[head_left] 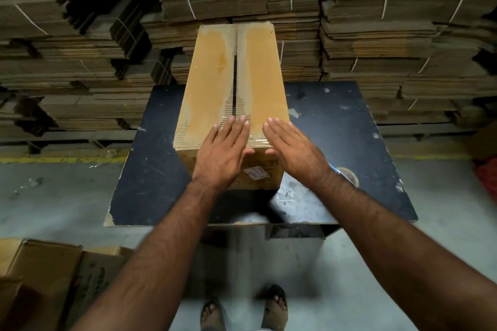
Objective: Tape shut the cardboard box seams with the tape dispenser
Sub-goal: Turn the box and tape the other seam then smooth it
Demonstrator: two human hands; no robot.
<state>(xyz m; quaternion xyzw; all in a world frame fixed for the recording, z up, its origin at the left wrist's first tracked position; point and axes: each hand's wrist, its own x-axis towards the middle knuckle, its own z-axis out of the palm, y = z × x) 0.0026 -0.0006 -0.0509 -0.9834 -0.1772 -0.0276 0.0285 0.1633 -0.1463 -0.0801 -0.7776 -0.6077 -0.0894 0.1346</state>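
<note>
Cardboard box (234,83) lies lengthwise on the dark worktop (336,126), centre seam mostly untaped.
Left hand (223,150) and right hand (293,150), fingers flat and open, press clear tape at the near edge; the long seam remains, seemingly.

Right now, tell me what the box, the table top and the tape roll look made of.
Box: corrugated cardboard, matte brown; torn facing along the seam exposes fluting.
Table top: probably painted board, dark blue-black, worn; paint is scraped to bare grey patches and the near-left corner shows chipped pale core.
Tape roll: mostly hidden behind the right wrist; seemingly glossy plastic tape.
</note>
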